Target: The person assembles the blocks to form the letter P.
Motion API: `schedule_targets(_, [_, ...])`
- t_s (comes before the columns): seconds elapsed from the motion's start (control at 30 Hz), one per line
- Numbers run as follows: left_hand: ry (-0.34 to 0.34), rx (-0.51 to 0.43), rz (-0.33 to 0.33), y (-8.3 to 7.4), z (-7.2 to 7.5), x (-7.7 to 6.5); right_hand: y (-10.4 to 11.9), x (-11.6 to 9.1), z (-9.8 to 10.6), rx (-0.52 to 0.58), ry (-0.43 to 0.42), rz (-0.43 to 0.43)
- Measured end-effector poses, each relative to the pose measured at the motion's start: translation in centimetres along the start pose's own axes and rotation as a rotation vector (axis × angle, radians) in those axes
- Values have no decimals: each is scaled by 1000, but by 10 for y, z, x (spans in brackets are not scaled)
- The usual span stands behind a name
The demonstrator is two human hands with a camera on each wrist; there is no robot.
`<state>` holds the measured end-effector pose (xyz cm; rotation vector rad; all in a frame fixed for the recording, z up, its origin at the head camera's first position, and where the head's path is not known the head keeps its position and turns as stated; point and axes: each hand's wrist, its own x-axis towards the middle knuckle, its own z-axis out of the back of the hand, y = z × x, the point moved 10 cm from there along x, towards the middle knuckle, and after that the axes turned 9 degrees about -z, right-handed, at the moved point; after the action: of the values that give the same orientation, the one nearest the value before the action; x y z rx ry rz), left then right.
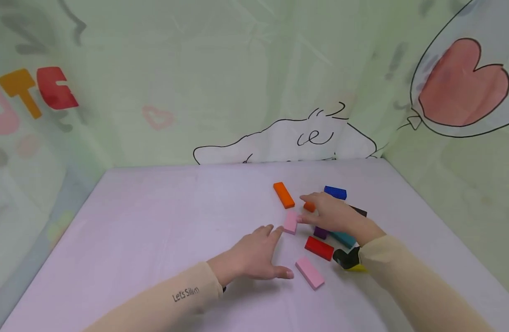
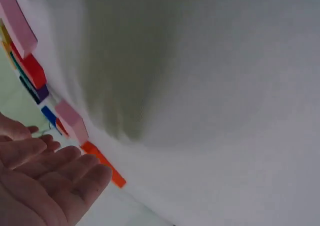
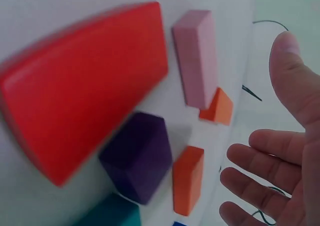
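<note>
Both hands hover over loose coloured blocks with fingers extended and nothing gripped. My left hand (image 1: 254,253) is spread low beside a pink block (image 1: 291,223), its fingertips close to that block's left side; whether they touch cannot be told. A second pink block (image 1: 310,273) lies just right of the left thumb. Above the cluster hangs my right hand (image 1: 333,213), partly covering a short-looking orange block (image 1: 309,207). In the right wrist view its thumb and fingers stand apart, and a red block (image 3: 90,86) and a purple block (image 3: 137,158) lie nearby.
A longer orange block (image 1: 284,195) lies toward the back. Blue (image 1: 335,192), black (image 1: 359,211), teal (image 1: 343,239) and yellow (image 1: 357,268) blocks are at the right, some partly hidden by the right arm. Printed cloth walls (image 1: 238,83) surround the pale table (image 1: 146,221).
</note>
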<state>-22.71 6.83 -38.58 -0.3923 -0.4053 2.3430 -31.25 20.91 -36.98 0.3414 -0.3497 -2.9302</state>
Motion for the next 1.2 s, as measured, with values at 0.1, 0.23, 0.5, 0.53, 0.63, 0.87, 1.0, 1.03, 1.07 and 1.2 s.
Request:
schedule_targets(0.1, [-16, 3, -11, -12, -9, 2, 5, 2, -9, -21, -4, 47])
schedule_targets(0.23, [-58, 19, -5, -22, -16, 5, 11, 3, -16, -47, -20, 107])
schedule_targets(0.5, [-119, 98, 52, -38, -24, 7, 15, 5, -24, -90, -22, 103])
schedule_targets(0.53, [-131, 114, 56, -40, -25, 7, 16, 5, -24, -93, -22, 100])
schedule_targets(0.63, [-148, 166, 66, -46, -27, 12, 15, 6, -25, -103, -24, 94])
schedule_targets(0.87, [-208, 187, 20, -55, -26, 20, 12, 7, -30, -92, -5, 51])
schedule_targets(1.0, [-215, 207, 12, -55, -24, 22, 13, 7, -30, -84, 7, 42])
schedule_targets(1.03, [-214, 212, 11, -55, -24, 22, 13, 7, -30, -81, 9, 40])
schedule_targets(1.07, [-215, 217, 10, -56, -23, 22, 13, 6, -30, -81, 10, 39])
schedule_targets(1.2, [-210, 214, -15, -58, -23, 24, 13, 6, -31, -77, 15, 32])
